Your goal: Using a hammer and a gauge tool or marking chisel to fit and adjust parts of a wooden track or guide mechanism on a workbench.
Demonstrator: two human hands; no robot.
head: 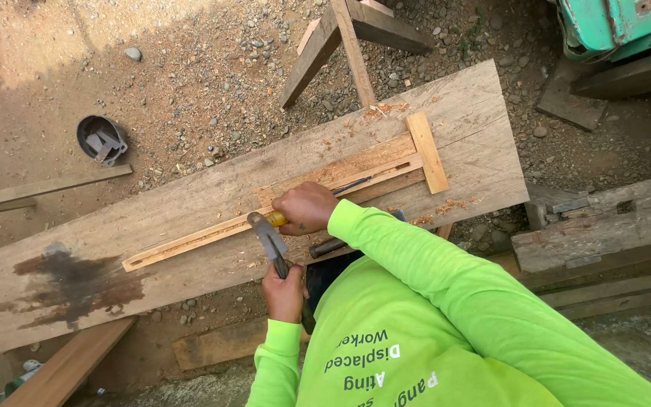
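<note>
right hand [307,207] clenched around the yellow handle of a chisel [352,185], blade pointing away from the grip along a long thin batten [190,243]. left hand [284,290] closed on the shaft of a claw hammer [269,237], head raised just short of the chisel's butt end, close to the right knuckles. batten lying flat on a wide weathered plank [114,234], directly under the chisel grip, meeting a short cross piece [427,152] past the blade tip.

judged well along: a narrow groove already showing in the batten on the hammer side of the grip, out to its far end; beyond the blade, towards the cross piece, seemingly the stretch now being cut. depth and finish too small to tell. fresh shavings [386,111] scattered beyond the cross piece and beside it.

counted: two hands, one hammer, one yellow-handled chisel, one dark-handled tool [329,246] lying just beneath the right wrist, one batten, one cross piece, one plank, one grey bowl [102,139] on the gravel well away from both grips
</note>
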